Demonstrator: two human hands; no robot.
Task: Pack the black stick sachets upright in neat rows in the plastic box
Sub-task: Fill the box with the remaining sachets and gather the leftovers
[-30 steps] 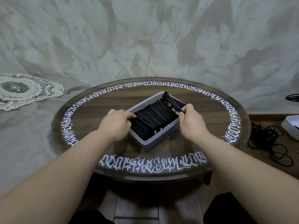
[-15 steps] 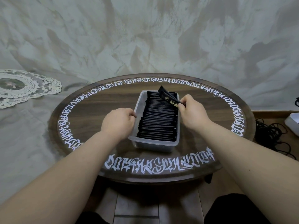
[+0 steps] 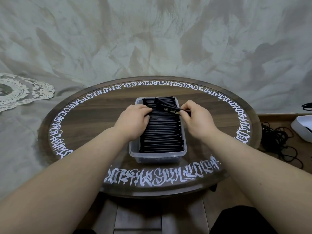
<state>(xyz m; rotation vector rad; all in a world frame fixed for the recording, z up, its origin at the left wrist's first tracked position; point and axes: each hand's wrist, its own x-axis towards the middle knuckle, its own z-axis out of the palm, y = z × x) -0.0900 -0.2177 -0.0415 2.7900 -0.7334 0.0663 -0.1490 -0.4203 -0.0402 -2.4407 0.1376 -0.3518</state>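
Sachets packed in box, one more held above the far end.

Plastic box (image 3: 157, 153) sits mid round table (image 3: 94, 122), filled w/ a row of black stick sachets (image 3: 161, 132) standing on edge. R hand (image 3: 196, 119) pinches one loose sachet (image 3: 167, 108) by its right end, tilted over far part of row. L hand (image 3: 135, 119) rests on left side of row, fingers curled onto sachet tops. Black cables (image 3: 278, 141) on floor at right, lace doily (image 3: 20, 90) far left.

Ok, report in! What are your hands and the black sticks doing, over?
Left hand parting packed sachets. Right hand pinching one loose sachet over plastic box. Nothing blocking.
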